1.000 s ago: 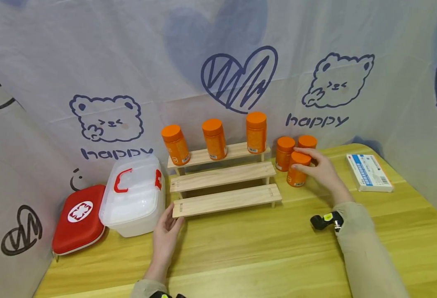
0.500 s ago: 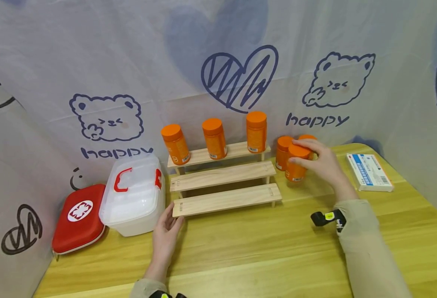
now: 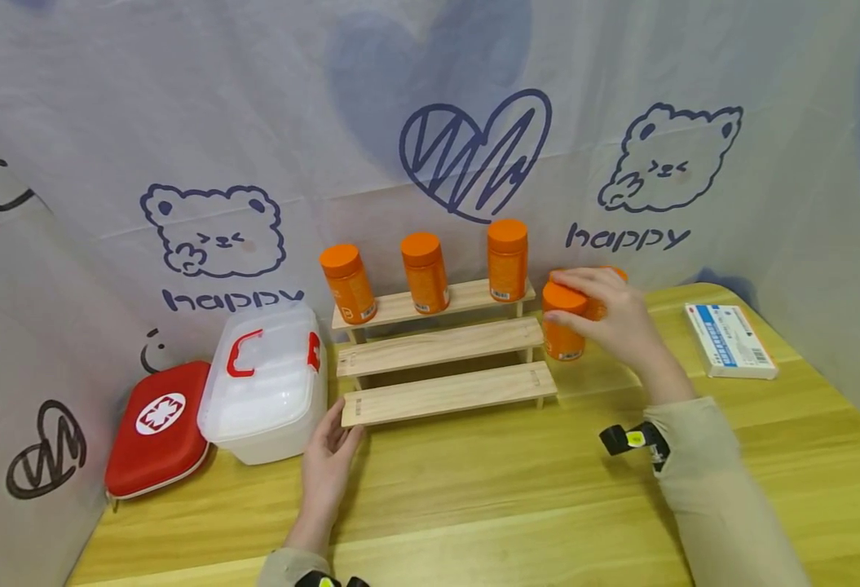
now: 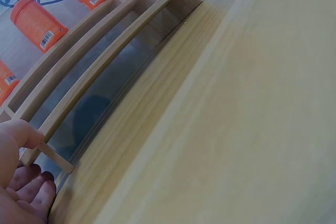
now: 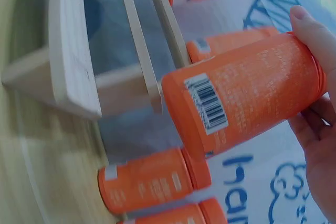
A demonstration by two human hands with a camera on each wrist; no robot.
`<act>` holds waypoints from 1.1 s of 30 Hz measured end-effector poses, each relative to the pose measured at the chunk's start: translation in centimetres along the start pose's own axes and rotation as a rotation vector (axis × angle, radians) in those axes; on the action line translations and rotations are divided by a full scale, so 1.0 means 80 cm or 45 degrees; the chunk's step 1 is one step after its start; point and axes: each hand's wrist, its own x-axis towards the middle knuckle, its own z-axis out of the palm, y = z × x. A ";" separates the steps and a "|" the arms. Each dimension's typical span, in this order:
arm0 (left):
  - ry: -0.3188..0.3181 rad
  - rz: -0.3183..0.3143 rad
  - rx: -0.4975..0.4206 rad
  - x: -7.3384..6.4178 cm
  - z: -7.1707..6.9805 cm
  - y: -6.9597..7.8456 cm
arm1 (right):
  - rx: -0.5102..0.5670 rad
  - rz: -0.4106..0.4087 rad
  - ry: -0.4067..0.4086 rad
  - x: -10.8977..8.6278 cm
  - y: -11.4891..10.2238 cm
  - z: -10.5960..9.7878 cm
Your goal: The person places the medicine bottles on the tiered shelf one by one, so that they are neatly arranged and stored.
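My right hand (image 3: 616, 319) grips an orange jar (image 3: 565, 326) by its lid, just off the right end of a three-tier wooden rack (image 3: 444, 395). In the right wrist view this jar (image 5: 244, 98) hangs clear of the table, its barcode facing the camera. Two more orange jars stand behind it, mostly hidden by the hand in the head view; one jar (image 5: 152, 179) shows below in the right wrist view. My left hand (image 3: 327, 452) pinches the left end of the rack's lowest shelf, thumb above and fingers beneath. Along the top shelf stand three orange jars (image 3: 425, 274).
Left of the rack sits a clear plastic box (image 3: 268, 383) with a red handle, beside a red first-aid case (image 3: 160, 428). A white and blue medicine box (image 3: 730, 341) lies at the right. A printed cloth (image 3: 371, 147) hangs behind the table.
My right hand has lifted the front jar off the table and carried it left toward the rack. The left hand keeps its hold on the lowest shelf's end.
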 end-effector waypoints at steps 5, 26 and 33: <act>-0.002 0.000 -0.004 0.000 0.000 0.002 | 0.028 -0.134 0.032 0.003 -0.016 0.020; -0.010 -0.009 -0.003 -0.001 -0.004 0.000 | 0.458 -0.331 -0.036 0.047 -0.109 0.159; -0.005 0.009 -0.001 -0.001 -0.001 0.002 | 0.579 -0.164 -0.039 0.068 -0.138 0.212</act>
